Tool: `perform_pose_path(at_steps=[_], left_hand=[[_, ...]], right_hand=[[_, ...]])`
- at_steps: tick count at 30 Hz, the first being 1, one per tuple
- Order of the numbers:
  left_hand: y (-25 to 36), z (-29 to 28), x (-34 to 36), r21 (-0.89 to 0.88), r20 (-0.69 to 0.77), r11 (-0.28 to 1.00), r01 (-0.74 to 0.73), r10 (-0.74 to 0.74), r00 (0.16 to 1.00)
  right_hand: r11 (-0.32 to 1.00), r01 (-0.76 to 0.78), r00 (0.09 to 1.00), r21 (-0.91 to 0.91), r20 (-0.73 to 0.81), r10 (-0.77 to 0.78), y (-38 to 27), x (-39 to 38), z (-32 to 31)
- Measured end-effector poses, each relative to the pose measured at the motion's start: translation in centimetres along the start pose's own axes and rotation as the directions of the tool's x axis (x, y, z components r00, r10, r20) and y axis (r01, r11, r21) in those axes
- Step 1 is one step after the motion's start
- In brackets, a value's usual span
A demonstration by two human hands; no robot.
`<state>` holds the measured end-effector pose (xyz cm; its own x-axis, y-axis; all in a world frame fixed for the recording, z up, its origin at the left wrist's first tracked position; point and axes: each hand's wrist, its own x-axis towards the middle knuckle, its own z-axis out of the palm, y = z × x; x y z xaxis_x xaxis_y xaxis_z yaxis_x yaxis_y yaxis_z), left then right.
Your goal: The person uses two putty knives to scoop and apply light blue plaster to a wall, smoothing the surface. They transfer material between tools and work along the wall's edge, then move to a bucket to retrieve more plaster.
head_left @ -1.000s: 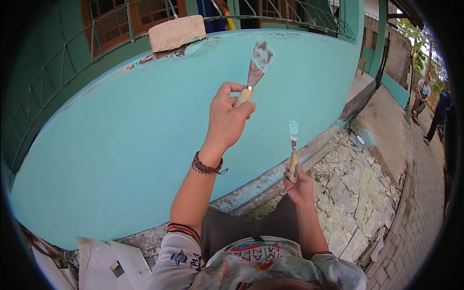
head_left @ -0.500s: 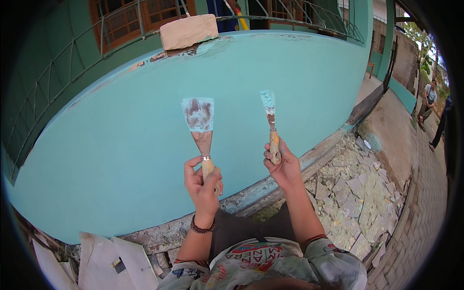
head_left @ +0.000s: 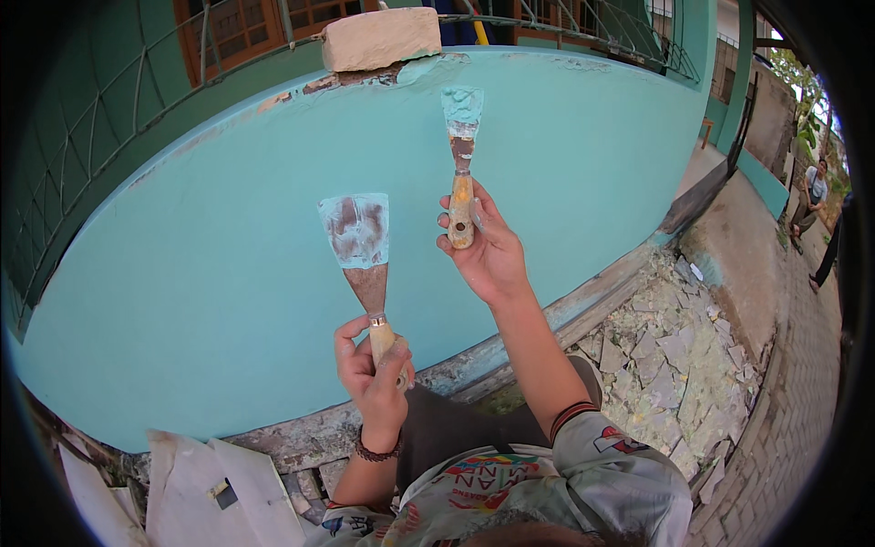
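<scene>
My left hand [head_left: 375, 376] is closed round the wooden handle of a wide putty knife [head_left: 355, 232], its blade up and smeared with turquoise paste over dark metal. Higher and to the right, my right hand [head_left: 489, 246] grips a narrower putty knife [head_left: 462, 150] by its worn wooden handle. A thick lump of turquoise paste covers the tip of that blade. Both blades stand in front of a low curved turquoise wall [head_left: 228, 301]. Whether the right blade touches the wall I cannot tell.
A pale block [head_left: 383, 41] rests on the wall's chipped top edge, before a metal railing [head_left: 137, 73]. Broken tile rubble [head_left: 674, 365] lies at the right of the wall's foot. White boards [head_left: 214, 492] lean at lower left. A person [head_left: 811, 201] sits far right.
My right hand has moved up and to the left with the narrow putty knife. My left hand has shifted slightly down and left, still holding the wide one.
</scene>
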<state>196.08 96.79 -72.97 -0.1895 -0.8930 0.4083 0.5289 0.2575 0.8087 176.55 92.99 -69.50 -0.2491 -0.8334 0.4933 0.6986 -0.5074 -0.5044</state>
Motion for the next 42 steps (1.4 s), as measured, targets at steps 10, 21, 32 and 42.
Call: perform_pose_path(at_steps=[10, 21, 32, 42], left_hand=[[0.5, -2.6, -0.4, -0.029, -0.053, 0.999, -0.039, 0.038, 0.998], [0.5, -4.9, -0.3, -0.041, -0.136, 0.998, -0.046, 0.04, 0.99], [0.2, -6.0, -0.3, -0.04, -0.173, 0.999, -0.034, 0.027, 0.985], [0.0, -6.3, -0.3, -0.041, -0.157, 0.999, -0.023, 0.016, 0.987]], right_hand=[[0.933, 0.289, 0.955, -0.213, -0.003, -0.297, 4.8, 4.0, 2.5], [-0.041, 0.359, 0.57, -0.932, 0.254, -0.781, 7.8, 6.8, 1.8], [-0.13, 0.289, 0.513, -0.949, 0.268, -0.815, 9.9, 8.4, 1.7], [-0.166, 0.293, 0.572, -0.941, 0.312, -0.758, 9.2, 7.4, 2.0]])
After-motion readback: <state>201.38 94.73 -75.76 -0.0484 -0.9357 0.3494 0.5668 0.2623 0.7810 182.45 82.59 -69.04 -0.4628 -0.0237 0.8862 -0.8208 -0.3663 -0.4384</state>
